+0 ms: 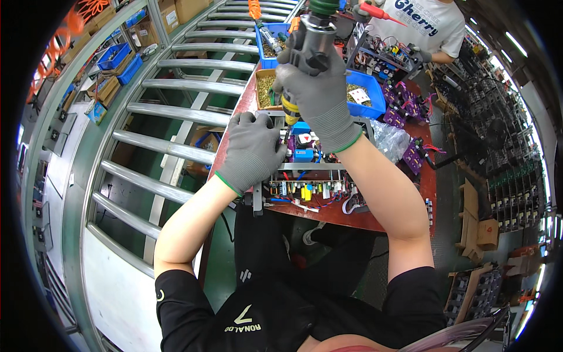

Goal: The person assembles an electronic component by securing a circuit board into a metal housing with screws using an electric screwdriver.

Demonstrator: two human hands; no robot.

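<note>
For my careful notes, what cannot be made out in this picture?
Head view:
Power tool: middle hidden by right hand, upper end cut off by top edge.
Surface beneath left hand: hidden by that hand.
Golden pieces: too small to tell apart.
Co-worker: head beyond top edge.

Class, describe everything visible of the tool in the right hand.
The tool has a shiny, metal-looking grey upper body, a green top cropped by the picture's edge and yellow bands lower down. The gloved right hand grips it, its lower end pointing down toward the metal-framed unit; tip contact is unclear.
</note>
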